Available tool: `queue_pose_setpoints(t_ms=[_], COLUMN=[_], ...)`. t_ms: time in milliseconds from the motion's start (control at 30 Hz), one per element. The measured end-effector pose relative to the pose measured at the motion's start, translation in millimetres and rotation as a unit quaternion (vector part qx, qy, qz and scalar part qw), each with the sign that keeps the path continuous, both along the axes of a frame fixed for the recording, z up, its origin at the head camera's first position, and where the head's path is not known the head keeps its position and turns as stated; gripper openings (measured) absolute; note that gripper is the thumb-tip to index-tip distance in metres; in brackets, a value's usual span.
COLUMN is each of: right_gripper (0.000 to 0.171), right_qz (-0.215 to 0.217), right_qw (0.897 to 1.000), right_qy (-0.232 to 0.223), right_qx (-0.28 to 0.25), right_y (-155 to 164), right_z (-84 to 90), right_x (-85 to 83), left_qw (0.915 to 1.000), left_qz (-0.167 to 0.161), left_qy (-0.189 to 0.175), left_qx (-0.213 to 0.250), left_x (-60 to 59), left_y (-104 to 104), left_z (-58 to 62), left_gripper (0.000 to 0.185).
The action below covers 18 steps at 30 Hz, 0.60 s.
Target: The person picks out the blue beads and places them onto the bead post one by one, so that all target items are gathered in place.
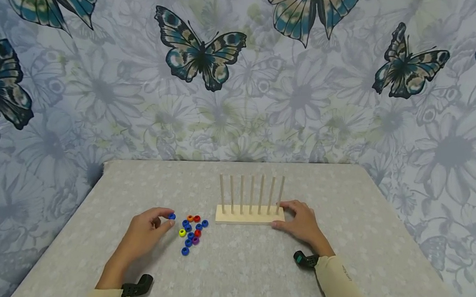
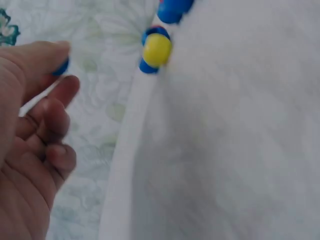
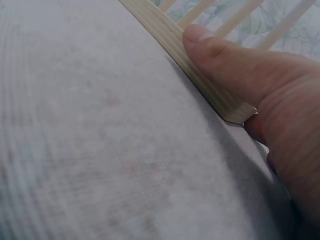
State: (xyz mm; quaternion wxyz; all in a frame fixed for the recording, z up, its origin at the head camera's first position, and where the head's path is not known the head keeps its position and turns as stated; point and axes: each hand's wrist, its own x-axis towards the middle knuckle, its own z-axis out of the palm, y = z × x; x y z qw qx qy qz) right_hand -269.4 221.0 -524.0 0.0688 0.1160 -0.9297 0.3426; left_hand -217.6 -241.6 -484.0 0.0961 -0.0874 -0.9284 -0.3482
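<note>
A small blue bead [image 1: 171, 216] sits pinched between the thumb and fingertips of the left hand [image 1: 146, 234], held just above the tabletop [image 1: 254, 269] and just left of the loose pile of beads [image 1: 192, 234]. In the left wrist view the blue bead [image 2: 61, 66] shows only as a sliver behind the thumb, the other fingers [image 2: 55, 117] curled loosely beneath it. It looks like a hard, smooth plastic ring with a hole through its middle: very light, stiff, not fragile, but probably slick and quick to roll or pop out of a loose grip. A fingertip pinch across its outer rim, leaving the hole free, seems the sound way to hold it.

The pile holds mostly blue beads with a yellow bead [image 1: 182, 232], an orange, two red and a purple one, lying close together and partly touching on the cloth-covered top.

To the right stands a wooden peg rack [image 1: 250, 216]: a pale flat base with seven thin upright dowels, all bare. It looks light and stiff, liable to slide or tip if knocked. The right hand [image 1: 301, 224] grips its right end, thumb along the front edge and fingers curled round the back; the right wrist view shows the thumb [image 3: 225, 50] pressed on the base [image 3: 200, 75].

Behind the tabletop hangs a butterfly-patterned fabric [image 1: 203, 58].
</note>
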Motion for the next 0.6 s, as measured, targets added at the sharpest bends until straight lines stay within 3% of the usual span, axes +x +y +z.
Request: queue_pose_setpoints(t_ms=[167, 333, 600], right_gripper=[0.073, 0.073, 0.073], right_qz=[-0.004, -0.002, -0.008], right_qw=[1.000, 1.000, 1.000], right_qy=[0.000, 0.004, -0.008], right_qx=[0.007, 0.009, 0.008], right_y=[0.8, -0.6, -3.2], right_z=[0.6, 1.8, 3.3], right_x=[1.4, 0.7, 0.9], left_qw=[0.9970, 0.9897, 0.9818], left_qz=[-0.002, 0.006, 0.008], left_qy=[0.065, 0.135, 0.181], left_qx=[0.041, 0.047, 0.056], left_x=[0.7, -5.8, -14.4], left_y=[14.0, 18.4, 24.8], left_z=[22.9, 40.3, 57.5], left_gripper=[0.031, 0.029, 0.028])
